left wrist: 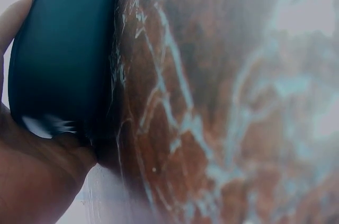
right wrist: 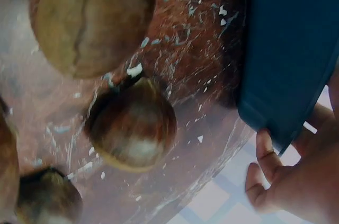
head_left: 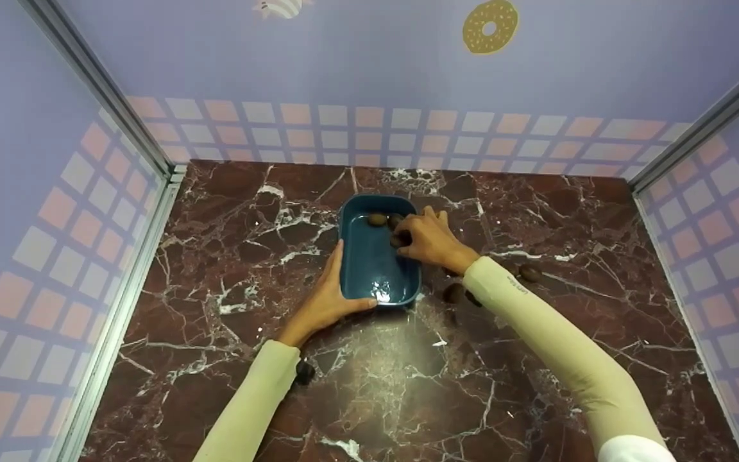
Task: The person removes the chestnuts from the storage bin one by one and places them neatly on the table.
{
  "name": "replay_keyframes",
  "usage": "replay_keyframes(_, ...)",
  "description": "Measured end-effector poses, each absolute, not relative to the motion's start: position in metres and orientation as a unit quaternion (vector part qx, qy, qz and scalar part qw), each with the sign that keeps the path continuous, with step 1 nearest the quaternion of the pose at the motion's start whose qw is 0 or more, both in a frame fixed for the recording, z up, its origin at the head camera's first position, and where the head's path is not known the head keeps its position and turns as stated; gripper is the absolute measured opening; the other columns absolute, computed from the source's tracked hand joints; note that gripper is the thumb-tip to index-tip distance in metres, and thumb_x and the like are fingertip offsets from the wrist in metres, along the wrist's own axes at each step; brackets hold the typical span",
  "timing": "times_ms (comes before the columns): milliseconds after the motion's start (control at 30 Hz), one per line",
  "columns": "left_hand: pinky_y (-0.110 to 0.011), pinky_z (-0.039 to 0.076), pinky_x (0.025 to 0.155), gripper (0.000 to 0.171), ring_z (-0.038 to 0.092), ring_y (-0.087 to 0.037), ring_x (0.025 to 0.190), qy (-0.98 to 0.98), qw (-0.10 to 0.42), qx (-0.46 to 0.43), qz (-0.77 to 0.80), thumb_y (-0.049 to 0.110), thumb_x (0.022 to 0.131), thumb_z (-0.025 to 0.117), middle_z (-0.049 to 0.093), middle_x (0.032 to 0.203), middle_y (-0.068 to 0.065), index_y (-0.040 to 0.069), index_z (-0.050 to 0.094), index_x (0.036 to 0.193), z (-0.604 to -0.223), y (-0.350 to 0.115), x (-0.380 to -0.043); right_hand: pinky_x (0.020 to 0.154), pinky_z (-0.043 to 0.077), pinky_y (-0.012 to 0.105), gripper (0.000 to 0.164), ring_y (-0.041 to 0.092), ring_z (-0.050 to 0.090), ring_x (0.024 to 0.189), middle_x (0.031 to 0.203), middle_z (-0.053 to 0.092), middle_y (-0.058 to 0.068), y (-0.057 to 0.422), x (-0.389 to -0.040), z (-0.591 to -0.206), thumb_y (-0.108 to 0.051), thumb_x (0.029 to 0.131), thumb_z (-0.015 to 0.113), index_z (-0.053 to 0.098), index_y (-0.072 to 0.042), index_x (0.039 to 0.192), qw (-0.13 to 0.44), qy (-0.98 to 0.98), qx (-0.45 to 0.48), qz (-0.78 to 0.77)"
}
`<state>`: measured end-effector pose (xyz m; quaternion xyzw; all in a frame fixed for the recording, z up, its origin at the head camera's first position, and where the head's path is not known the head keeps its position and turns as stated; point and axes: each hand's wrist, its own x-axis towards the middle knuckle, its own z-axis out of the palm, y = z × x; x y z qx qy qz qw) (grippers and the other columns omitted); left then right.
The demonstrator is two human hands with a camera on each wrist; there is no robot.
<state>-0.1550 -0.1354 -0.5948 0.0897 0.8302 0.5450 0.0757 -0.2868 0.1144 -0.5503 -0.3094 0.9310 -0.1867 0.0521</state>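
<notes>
A dark teal rectangular dish [head_left: 369, 269] stands on the marbled tabletop. My left hand [head_left: 324, 298] holds it at its near left corner, fingers along the side wall and thumb on the near rim; the left wrist view shows the hand [left wrist: 42, 166] against the dish's wall [left wrist: 63, 49]. Over the dish's right rim, my right hand [head_left: 430, 239] pinches a brown chestnut [head_left: 399, 240]. Inside, at the far end, lies another chestnut [head_left: 377, 220], with one more beside it near the fingers. The right wrist view shows the right hand [right wrist: 296, 181] at the rim; the held chestnut is hidden there.
Right of the dish, under and beside the right forearm, loose chestnuts lie on the table, one [head_left: 453, 293] close to the dish and one [head_left: 528, 273] farther right. Several show large in the right wrist view, including a glossy one [right wrist: 135, 126]. Patterned walls [head_left: 369, 135] enclose the tabletop.
</notes>
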Motion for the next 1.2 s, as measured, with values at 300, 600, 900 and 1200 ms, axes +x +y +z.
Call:
replay_keyframes(300,-0.060,0.019,0.118,0.133,0.008,-0.031,0.154,0.834,0.070,0.088,0.540,0.031,0.074,0.091,-0.003,0.170,-0.001,0.028,-0.008,0.163,-0.595,-0.135,-0.155,0.090,0.024,0.068,0.019,0.035,0.050,0.088,0.101,0.074,0.004,0.109,-0.282,-0.551,-0.022,0.084,0.083,0.081,-0.017,0.102,0.050,0.939,-0.290,-0.178)
replay_keyframes(600,-0.056,0.020,0.119,0.137,0.011,-0.028,0.153,0.830,0.060,0.104,0.545,0.044,0.070,0.092,-0.001,0.170,0.001,0.025,-0.006,0.164,-0.598,-0.134,-0.157,0.104,-0.002,0.082,0.019,0.036,0.054,0.093,0.098,0.075,0.004,0.108,-0.276,-0.536,-0.025,0.084,0.082,0.082,-0.018,0.101,0.017,0.948,-0.281,-0.150)
replay_keyframes(900,-0.058,0.020,0.118,0.138,0.009,-0.029,0.154,0.833,0.065,0.100,0.540,0.056,0.069,0.089,-0.002,0.170,0.000,0.027,-0.007,0.163,-0.599,-0.136,-0.156,0.111,0.019,0.071,0.030,0.037,0.058,0.102,0.106,0.074,0.005,0.122,-0.268,-0.512,-0.023,0.078,0.086,0.080,-0.013,0.106,0.002,0.936,-0.302,-0.182)
replay_keyframes(1200,-0.058,0.019,0.118,0.135,0.009,-0.029,0.154,0.833,0.069,0.086,0.542,0.042,0.071,0.092,-0.002,0.170,0.000,0.024,-0.005,0.164,-0.598,-0.135,-0.156,0.082,0.052,0.049,0.034,0.027,0.062,0.092,0.102,0.069,0.007,0.144,-0.247,-0.500,-0.020,0.082,0.084,0.076,-0.009,0.112,0.018,0.923,-0.309,-0.227)
